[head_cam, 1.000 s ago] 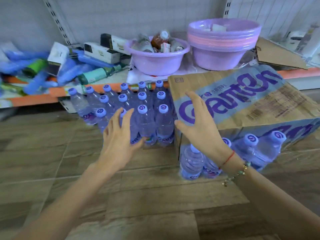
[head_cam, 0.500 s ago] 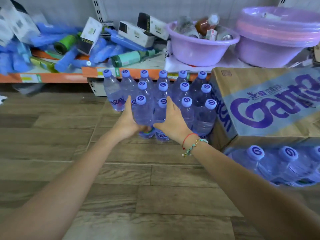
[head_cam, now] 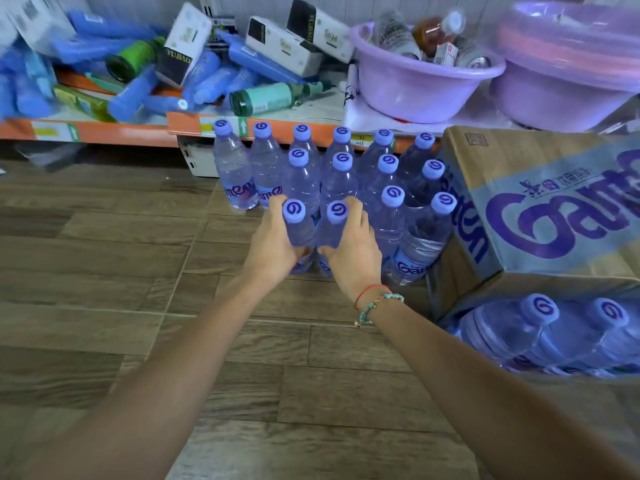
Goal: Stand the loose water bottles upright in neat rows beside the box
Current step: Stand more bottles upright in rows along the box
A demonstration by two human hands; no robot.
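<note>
Several clear water bottles with purple caps point(head_cam: 377, 164) stand upright in rows on the wooden floor, left of a tilted cardboard box point(head_cam: 540, 206) printed with purple letters. My left hand point(head_cam: 273, 244) is wrapped around the front-left bottle point(head_cam: 294, 216). My right hand point(head_cam: 353, 244) grips the bottle beside it point(head_cam: 336, 216). Both bottles are upright and touch each other in the front row. More bottles point(head_cam: 540, 327) lie under the raised edge of the box at the right.
A low orange-edged shelf point(head_cam: 104, 131) behind the rows holds blue packs, green bottles and white cartons. Two purple basins point(head_cam: 415, 88) sit on it at the right, one with small items inside. Wooden floor point(head_cam: 104, 271) stretches to the left and front.
A second ago both hands were open, the right one by the box. They have closed around the two front bottles. The view has shifted right and closer.
</note>
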